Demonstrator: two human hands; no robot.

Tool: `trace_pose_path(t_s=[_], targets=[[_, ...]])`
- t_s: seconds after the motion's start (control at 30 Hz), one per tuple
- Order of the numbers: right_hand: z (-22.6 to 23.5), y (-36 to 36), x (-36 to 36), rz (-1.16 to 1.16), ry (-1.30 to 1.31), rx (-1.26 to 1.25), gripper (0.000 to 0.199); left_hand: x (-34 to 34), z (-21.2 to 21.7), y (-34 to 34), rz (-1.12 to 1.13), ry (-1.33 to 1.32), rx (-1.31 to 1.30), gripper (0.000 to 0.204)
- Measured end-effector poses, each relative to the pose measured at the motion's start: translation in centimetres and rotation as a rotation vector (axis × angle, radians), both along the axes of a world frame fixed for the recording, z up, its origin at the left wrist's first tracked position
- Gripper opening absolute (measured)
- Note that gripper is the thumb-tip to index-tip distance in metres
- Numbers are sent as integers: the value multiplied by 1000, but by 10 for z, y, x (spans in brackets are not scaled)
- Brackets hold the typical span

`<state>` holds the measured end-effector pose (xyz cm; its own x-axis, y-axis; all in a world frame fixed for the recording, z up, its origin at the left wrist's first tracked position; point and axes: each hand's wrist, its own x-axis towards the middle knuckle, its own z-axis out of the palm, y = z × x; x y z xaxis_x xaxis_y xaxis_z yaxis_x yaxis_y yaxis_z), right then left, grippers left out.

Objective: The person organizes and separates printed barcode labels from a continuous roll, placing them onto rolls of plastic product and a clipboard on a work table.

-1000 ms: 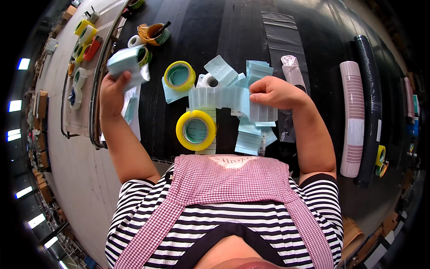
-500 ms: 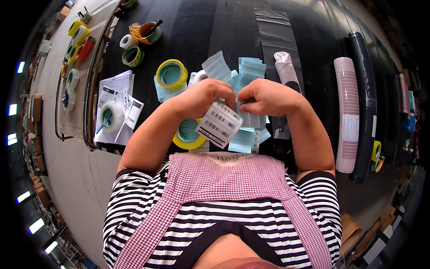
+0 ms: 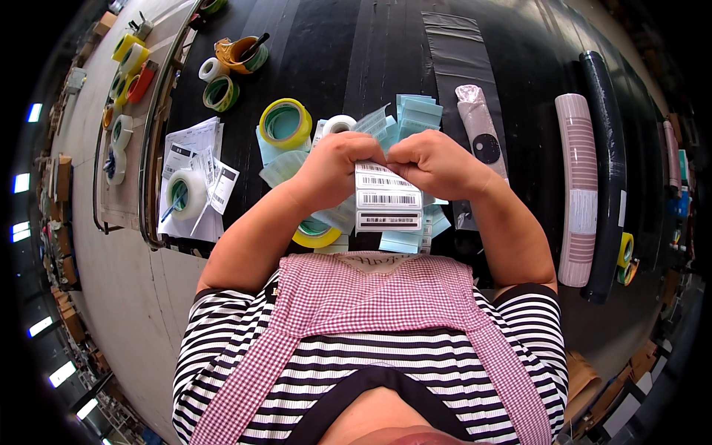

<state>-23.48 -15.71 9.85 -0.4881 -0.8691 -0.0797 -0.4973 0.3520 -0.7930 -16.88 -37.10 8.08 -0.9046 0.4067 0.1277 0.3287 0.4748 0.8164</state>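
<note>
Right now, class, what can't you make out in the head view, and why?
All in the head view:
Label strip: upper end, hidden by left hand and right hand.
Lower yellow tape roll: mostly hidden by left forearm and bluish strip.
White roll: near side, hidden behind left hand.
Brown boxes, left rim: too small to tell contents.

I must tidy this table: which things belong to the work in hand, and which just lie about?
In use:
- white barcode labels, held by left hand and right hand
- light-blue sheets nearby, probably

Lying about:
- upper yellow tape roll
- striped pink roll
- black roll
</note>
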Motion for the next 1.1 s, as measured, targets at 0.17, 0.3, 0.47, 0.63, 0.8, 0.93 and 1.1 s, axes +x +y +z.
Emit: trace_pose_path(t_s=[0.17, 0.3, 0.47, 0.63, 0.8, 0.93, 1.1], targets=[[-16, 4, 2, -42, -180, -150, 12, 3, 0, -1, -17, 23, 29, 18], [-1, 11, -5, -27, -223, 55, 19, 3, 1, -5, -38, -49, -9, 18], [-10, 12, -9, -24, -271, 44, 21, 6, -1, -12, -13, -78, -48, 25], [-18, 9, -11, -40, -241, 6, 17, 5, -5, -13, 84, -214, -39, 24], [-15, 7, -10, -49, -226, -44, 16, 5, -5, -13, 153, -303, 23, 23], [-14, 11, -13, -49, -225, -56, 15, 1, 2, -25, 34, -251, -140, 21], [-18, 13, -16, -95, -332, -91, 13, 2, -2, -31, 42, -288, -34, 19]])
